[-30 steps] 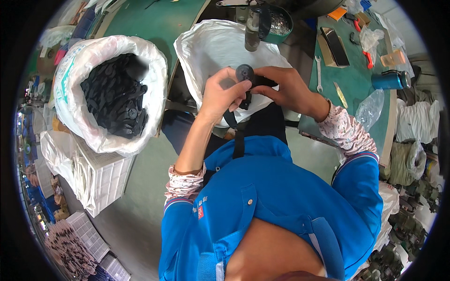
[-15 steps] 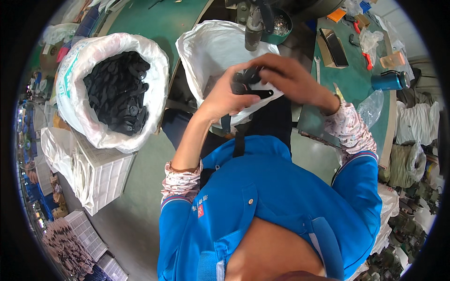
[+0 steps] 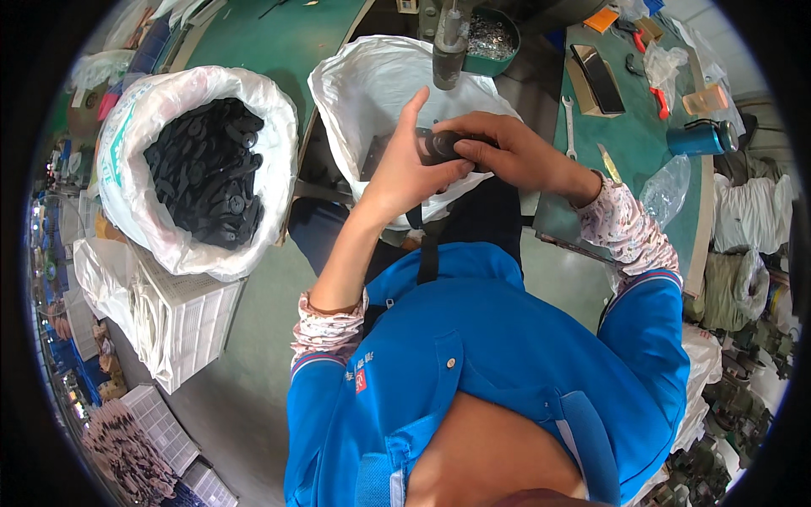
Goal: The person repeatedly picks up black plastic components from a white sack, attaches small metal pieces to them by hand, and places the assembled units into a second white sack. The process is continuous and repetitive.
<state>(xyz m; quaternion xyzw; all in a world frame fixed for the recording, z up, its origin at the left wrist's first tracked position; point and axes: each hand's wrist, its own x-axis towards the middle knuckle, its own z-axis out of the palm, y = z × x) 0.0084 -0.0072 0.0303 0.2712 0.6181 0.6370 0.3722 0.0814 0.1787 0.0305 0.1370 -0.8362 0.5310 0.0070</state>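
A black piece (image 3: 443,145) sits between the two hands, rounded and smooth-looking, with a dull, dark surface; much of its shape is hidden by fingers. The right hand (image 3: 517,154) has its thumb and fingertips clamped on it. The left hand (image 3: 403,171) is spread, index finger pointing away from the body, its palm side against the piece's left end; whether its hidden fingers grip, I cannot tell.

The handling looks partway through: this piece is not yet released. Under the hands gapes a white bag (image 3: 359,80) of thin, creased plastic; something dark shows inside, too covered to count. Well left of the left hand, a bulging bag (image 3: 283,139) with a crumpled rim holds a heap of black parts (image 3: 198,173), long and flat with round ends. Whether those are finished or waiting does not show.

Just beyond the hands stands a grey metal cylinder (image 3: 450,55), and beside it a green bin (image 3: 488,65) of small, shiny bits. Right of the right hand, a smooth green counter (image 3: 629,139) carries a steel wrench (image 3: 569,127) and a blue flask (image 3: 697,138).
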